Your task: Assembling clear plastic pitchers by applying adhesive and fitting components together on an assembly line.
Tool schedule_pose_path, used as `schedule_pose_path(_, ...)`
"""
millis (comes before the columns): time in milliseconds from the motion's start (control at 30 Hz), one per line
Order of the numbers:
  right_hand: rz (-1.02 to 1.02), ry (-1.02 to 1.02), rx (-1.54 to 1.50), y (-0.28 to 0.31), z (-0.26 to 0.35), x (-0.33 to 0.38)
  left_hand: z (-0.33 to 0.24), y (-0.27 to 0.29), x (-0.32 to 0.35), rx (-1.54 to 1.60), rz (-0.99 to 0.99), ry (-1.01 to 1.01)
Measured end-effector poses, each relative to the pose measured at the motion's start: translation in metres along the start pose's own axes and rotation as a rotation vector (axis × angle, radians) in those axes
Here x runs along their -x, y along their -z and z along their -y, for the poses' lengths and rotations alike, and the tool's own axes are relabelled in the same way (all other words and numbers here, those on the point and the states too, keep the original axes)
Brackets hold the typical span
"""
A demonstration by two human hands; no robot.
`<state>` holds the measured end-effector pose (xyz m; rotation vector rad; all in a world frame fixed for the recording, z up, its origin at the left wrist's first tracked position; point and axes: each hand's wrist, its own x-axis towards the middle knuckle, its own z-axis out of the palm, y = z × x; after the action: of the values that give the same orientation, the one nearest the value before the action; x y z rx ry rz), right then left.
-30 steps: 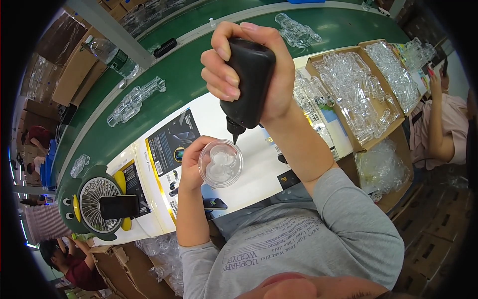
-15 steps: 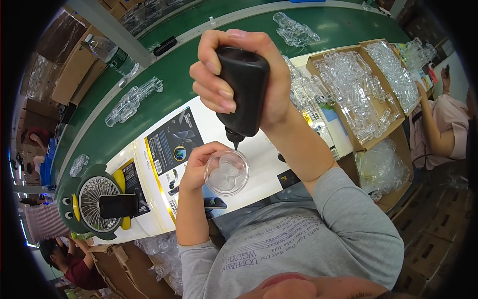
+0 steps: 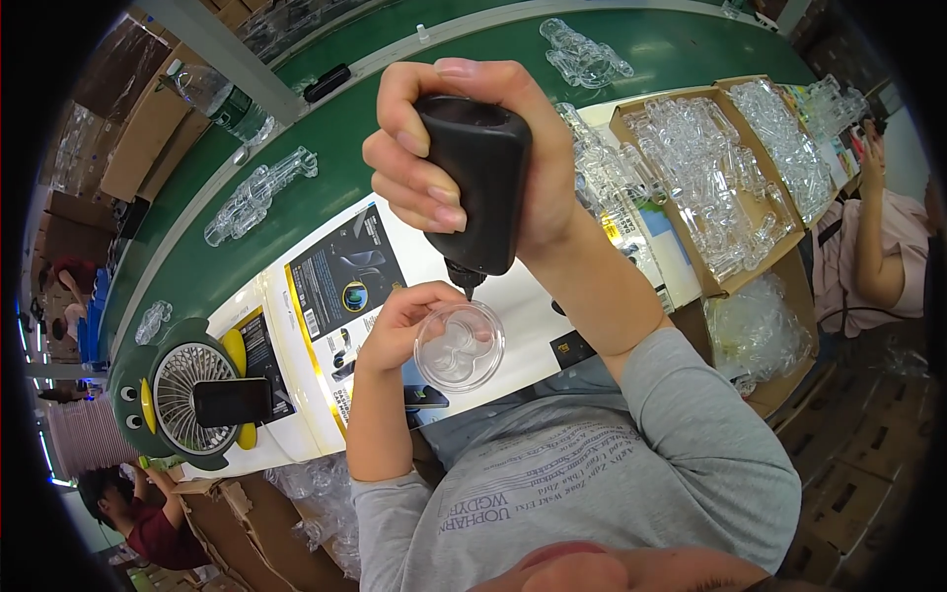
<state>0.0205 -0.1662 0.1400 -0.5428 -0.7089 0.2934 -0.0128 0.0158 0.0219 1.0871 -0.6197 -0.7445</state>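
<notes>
My right hand is wrapped round a black squeeze bottle, held upside down with its nozzle pointing down. The nozzle tip is at the far rim of a clear round plastic piece; whether they touch, I cannot tell. That piece is shallow, like a small dish, with curved shapes inside. My left hand grips it by its left and far edge, the fingers partly seen through the plastic. No liquid can be made out at the tip.
Printed boards cover the near table. Cardboard trays of clear plastic parts stand at right. Loose clear parts lie on the green surface. A penguin-shaped fan and phone sit at left. A person is at far right.
The clear round piece has shifted slightly to the right, and its far rim now sits close by the nozzle. My right hand and the bottle have moved a little left.
</notes>
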Motion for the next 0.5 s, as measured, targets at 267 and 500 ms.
schedule_pose_path(267, 0.036, -0.019, -0.03, -0.006, -0.005, -0.001, 0.015, 0.014, 0.005, 0.025, 0.032, 0.065)
schedule_pose_path(500, 0.041, -0.025, -0.005, -0.008, -0.01, -0.001, 0.024, 0.011, 0.005, -0.04, 0.013, 0.083)
